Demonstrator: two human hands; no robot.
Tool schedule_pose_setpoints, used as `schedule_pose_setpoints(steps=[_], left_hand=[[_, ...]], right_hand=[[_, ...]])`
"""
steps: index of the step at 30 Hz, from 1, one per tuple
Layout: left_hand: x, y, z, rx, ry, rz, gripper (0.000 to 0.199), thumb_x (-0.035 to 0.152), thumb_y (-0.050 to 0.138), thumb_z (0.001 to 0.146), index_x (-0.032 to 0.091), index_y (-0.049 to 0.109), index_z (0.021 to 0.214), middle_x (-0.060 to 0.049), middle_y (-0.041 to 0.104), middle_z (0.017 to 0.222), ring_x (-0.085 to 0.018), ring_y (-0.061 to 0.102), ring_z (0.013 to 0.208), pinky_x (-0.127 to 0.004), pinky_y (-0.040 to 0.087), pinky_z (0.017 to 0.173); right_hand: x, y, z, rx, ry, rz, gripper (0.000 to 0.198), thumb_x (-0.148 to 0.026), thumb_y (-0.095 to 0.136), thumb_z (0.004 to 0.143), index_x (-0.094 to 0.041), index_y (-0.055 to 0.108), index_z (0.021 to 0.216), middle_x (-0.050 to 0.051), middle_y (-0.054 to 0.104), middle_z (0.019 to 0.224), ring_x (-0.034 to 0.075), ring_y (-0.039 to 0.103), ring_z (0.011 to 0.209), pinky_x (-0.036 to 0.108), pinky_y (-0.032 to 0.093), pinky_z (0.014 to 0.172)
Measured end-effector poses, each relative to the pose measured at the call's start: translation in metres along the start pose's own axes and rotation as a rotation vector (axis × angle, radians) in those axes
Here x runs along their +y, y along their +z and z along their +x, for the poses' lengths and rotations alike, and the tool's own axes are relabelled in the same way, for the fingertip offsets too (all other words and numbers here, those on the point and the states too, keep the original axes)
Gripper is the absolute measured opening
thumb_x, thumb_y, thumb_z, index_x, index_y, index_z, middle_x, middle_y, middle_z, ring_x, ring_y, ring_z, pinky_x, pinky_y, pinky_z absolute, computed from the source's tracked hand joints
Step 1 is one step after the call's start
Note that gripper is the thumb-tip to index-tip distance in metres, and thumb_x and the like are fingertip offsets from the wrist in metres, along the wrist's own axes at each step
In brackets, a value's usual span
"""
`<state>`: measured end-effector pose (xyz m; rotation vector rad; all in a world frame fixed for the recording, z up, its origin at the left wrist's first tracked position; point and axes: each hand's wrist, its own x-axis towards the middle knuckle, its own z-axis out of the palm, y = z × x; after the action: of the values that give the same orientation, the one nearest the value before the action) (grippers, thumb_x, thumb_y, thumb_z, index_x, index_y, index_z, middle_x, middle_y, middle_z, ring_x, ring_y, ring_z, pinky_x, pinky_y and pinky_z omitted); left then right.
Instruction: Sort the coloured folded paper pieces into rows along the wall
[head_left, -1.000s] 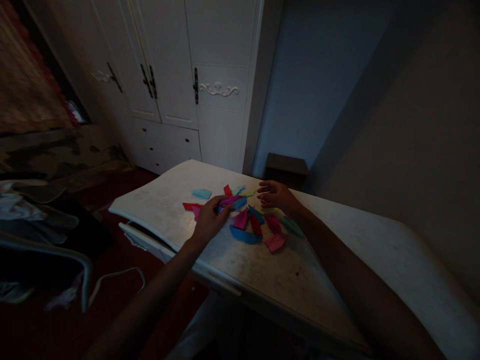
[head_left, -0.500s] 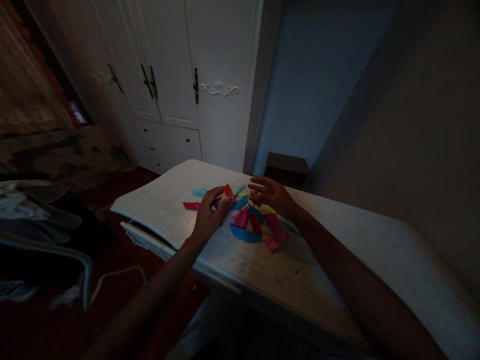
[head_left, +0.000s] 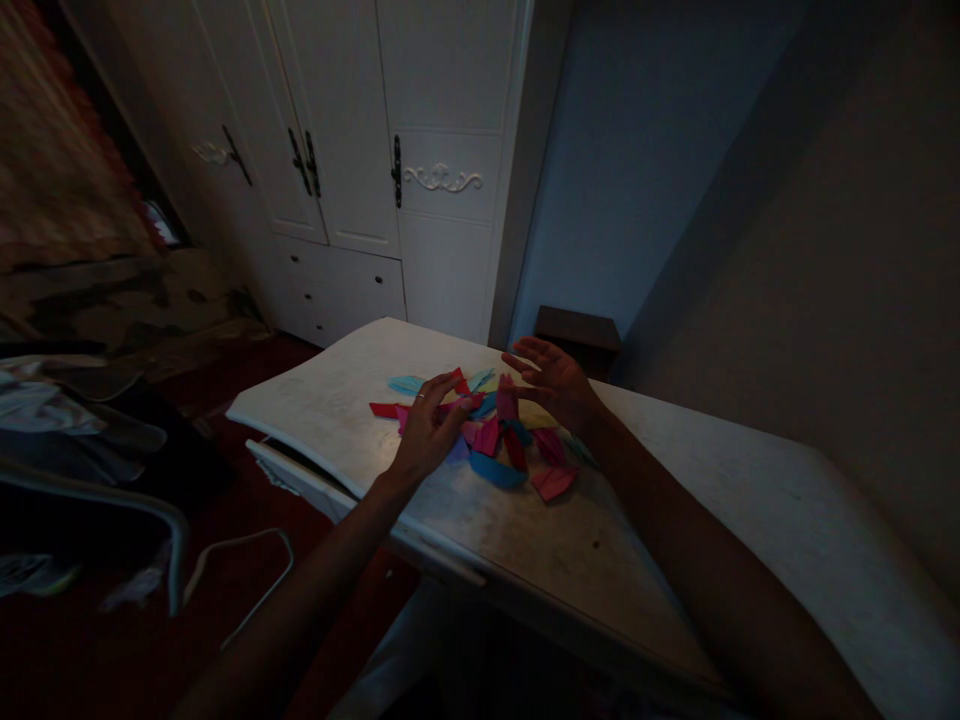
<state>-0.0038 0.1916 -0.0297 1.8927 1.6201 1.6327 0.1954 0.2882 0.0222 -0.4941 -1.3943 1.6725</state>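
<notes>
Several folded paper pieces in pink, red, blue and yellow lie in a loose heap on the white table [head_left: 645, 560]. My left hand [head_left: 429, 432] rests over the left part of the heap, thumb and fingers apart, touching the pieces around a magenta strip [head_left: 456, 407]. At the heap's far right side, my right hand [head_left: 559, 388] is raised with its fingers spread. Its thumb tip is close to an upright pink folded paper [head_left: 508, 400]; whether they touch I cannot tell. In front lie a blue folded paper [head_left: 496, 472] and a salmon-pink one [head_left: 553, 484].
A partly pulled-out drawer [head_left: 300, 475] juts from the table's front left. Behind stands a white wardrobe [head_left: 450, 260], with a small dark cabinet [head_left: 577, 325] beside it. On the left, a chair frame [head_left: 176, 545] bears clothes, and a pale cable [head_left: 247, 540] lies on the floor.
My right hand has lifted slightly and its fingers have spread. The pink folded paper by it now stands upright, a little lower. My left hand has shifted slightly right over the heap.
</notes>
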Motion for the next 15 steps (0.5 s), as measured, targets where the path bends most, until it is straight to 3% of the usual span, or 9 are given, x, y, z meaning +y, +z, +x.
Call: schedule_pose_setpoints(steps=[7,13,15], left_hand=[[-0.003,0.003,0.0,-0.002,0.021,0.022,0.033,0.042,0.052,0.09,0.018,0.066,0.108,-0.012,0.061,0.119,-0.023,0.056,0.117,-0.043,0.044,0.103],[0.003,0.001,0.0,-0.015,0.034,0.047,0.025,0.038,0.053,0.091,0.02,0.067,0.102,-0.01,0.063,0.113,-0.023,0.057,0.113,-0.043,0.046,0.1],[0.005,0.0,-0.002,-0.029,0.073,0.066,0.024,0.034,0.052,0.09,0.019,0.067,0.103,-0.01,0.062,0.114,-0.023,0.057,0.112,-0.04,0.047,0.098]], right_hand=[[0.0,-0.009,0.002,0.061,0.041,-0.055,0.049,-0.016,0.082,0.059,-0.025,0.058,0.101,0.004,0.056,0.126,0.029,0.051,0.125,0.05,0.06,0.084],[-0.004,-0.016,0.008,0.105,-0.099,-0.099,0.04,-0.023,0.076,0.065,-0.029,0.058,0.101,0.0,0.057,0.126,0.024,0.051,0.123,0.049,0.056,0.091],[-0.005,-0.024,0.012,0.151,-0.063,-0.221,0.035,-0.025,0.072,0.068,-0.028,0.059,0.101,0.001,0.059,0.123,0.023,0.054,0.119,0.047,0.056,0.089]])
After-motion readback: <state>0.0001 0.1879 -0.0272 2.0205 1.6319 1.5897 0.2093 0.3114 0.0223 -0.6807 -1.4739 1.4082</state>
